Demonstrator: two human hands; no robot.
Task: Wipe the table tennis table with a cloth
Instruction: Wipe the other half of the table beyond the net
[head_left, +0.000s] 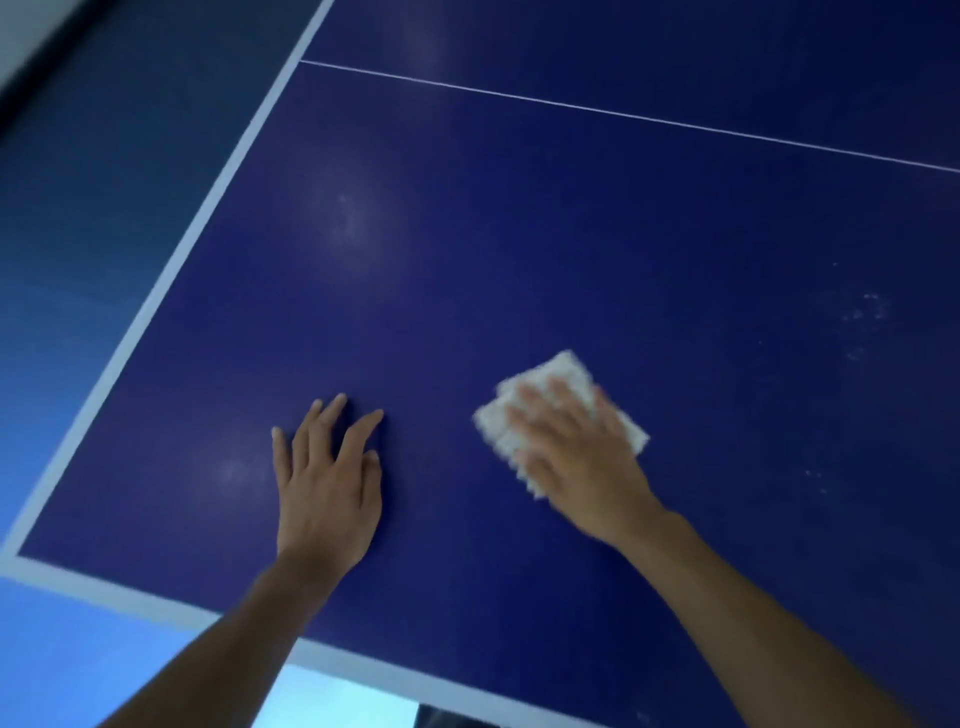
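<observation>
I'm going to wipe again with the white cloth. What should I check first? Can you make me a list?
1. Cloth under the hand: ok. The right hand lies flat on the white cloth, pressing it to the table tennis table.
2. Left hand out of the way: ok. It rests flat on the table, apart from the cloth.
3. Table clean to the right: not ok. White specks lie to the right of the cloth.
4. Pale patch ahead of the left hand: cannot tell whether it is smudge or glare.
5. Cloth clean enough: cannot tell, it is blurred.
</observation>
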